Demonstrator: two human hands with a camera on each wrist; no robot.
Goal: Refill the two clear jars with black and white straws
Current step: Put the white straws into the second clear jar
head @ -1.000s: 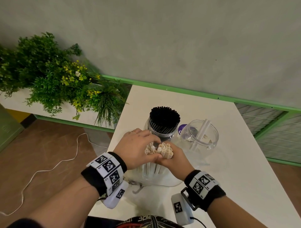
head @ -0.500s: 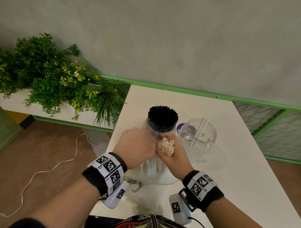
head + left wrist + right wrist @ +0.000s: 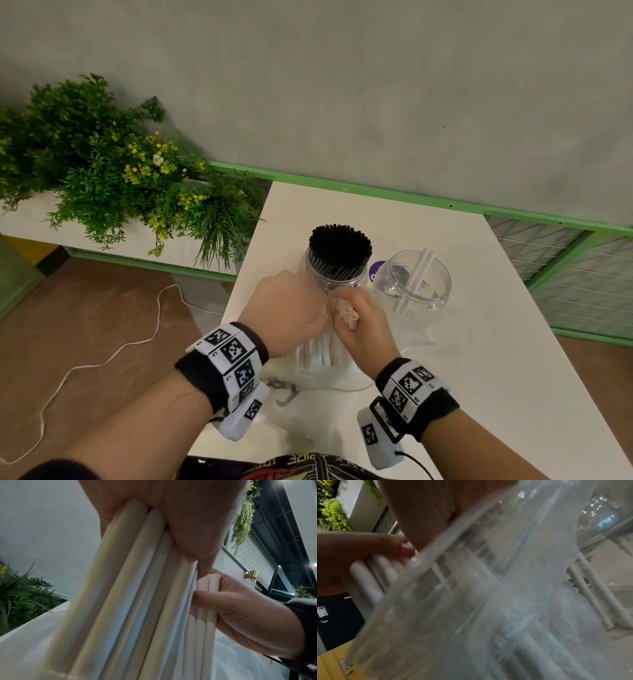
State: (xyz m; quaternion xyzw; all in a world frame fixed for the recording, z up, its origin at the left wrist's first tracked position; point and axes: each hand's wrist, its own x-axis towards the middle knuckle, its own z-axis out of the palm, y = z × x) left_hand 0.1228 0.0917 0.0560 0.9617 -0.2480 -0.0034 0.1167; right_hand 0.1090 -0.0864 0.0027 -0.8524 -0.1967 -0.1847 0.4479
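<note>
Your left hand (image 3: 287,310) grips the larger bundle of white straws (image 3: 130,601), fingers wrapped round its upper part. Your right hand (image 3: 364,325) is closed round a smaller cluster of white straws (image 3: 349,313), held just beside the left-hand bundle so that the two hands touch. Both bundles stand nearly upright inside a clear plastic bag (image 3: 318,373) resting on the white desk (image 3: 479,342), directly in front of the two jars.

The jar of black straws (image 3: 339,257) stands just behind your left hand, packed full. The second clear jar (image 3: 412,284) stands to its right, near your right hand, and holds only a couple of white straws leaning against its rim.

The head view shows only the open straw ends between your hands. The left wrist view shows the straw shafts running down from your palm, with the right hand's thumb across its own cluster. The right wrist view is blurred by the bag film; the right hand's grip cannot be made out there.
</note>
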